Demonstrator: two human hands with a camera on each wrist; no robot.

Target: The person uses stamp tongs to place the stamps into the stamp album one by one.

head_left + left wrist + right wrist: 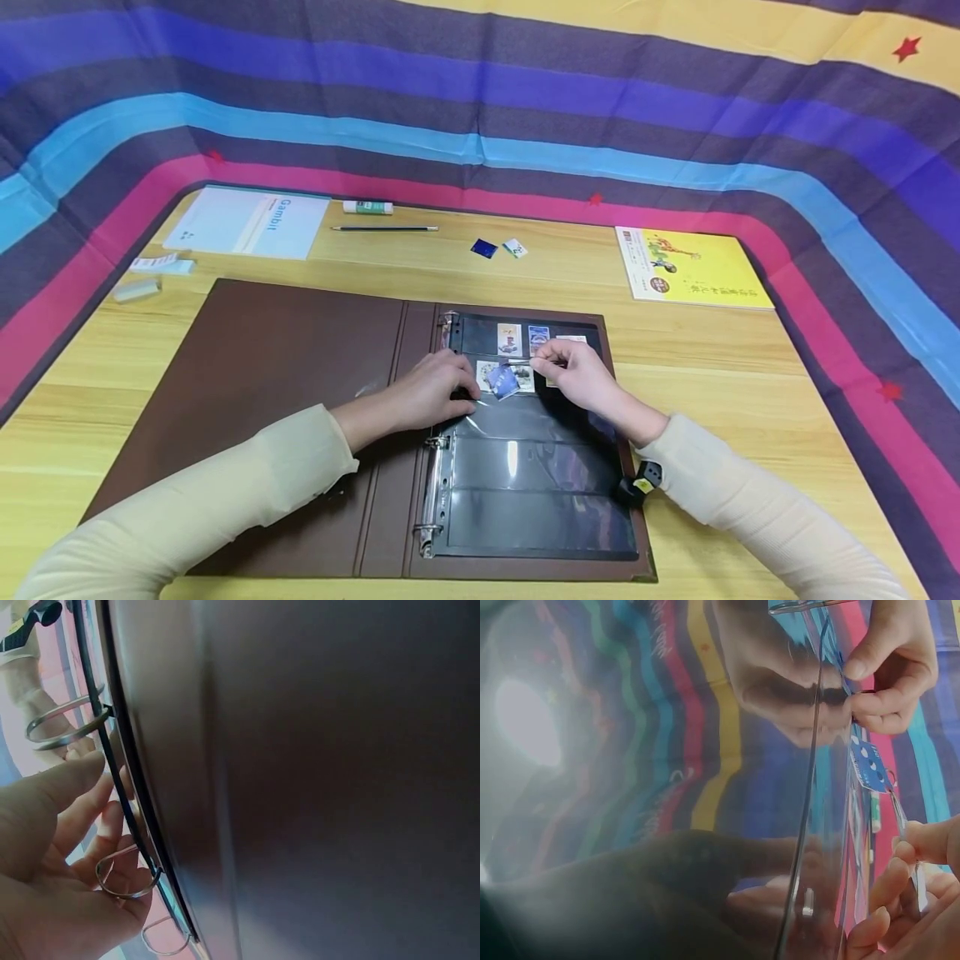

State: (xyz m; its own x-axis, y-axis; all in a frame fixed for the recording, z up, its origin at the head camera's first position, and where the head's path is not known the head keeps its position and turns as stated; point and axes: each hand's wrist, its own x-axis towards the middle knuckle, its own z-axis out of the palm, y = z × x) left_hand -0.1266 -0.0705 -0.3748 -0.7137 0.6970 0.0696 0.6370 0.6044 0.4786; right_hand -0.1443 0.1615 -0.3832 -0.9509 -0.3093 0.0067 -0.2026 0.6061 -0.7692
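Observation:
A brown ring-binder stamp album lies spread out, its black pocket page on the right side. My right hand pinches metal tweezers, whose tips hold a blue stamp. In the head view this blue stamp is tilted over the second row, partly covering the stamps there. At the page's ring side, my left hand pinches the edge of a clear pocket strip between thumb and fingers. Metal rings stand beside the left fingers; the exact pinch is partly hidden.
Two loose stamps lie beyond the album. A pencil, glue stick and white-blue pad are at the back left, an eraser at left. A yellow booklet lies at the back right.

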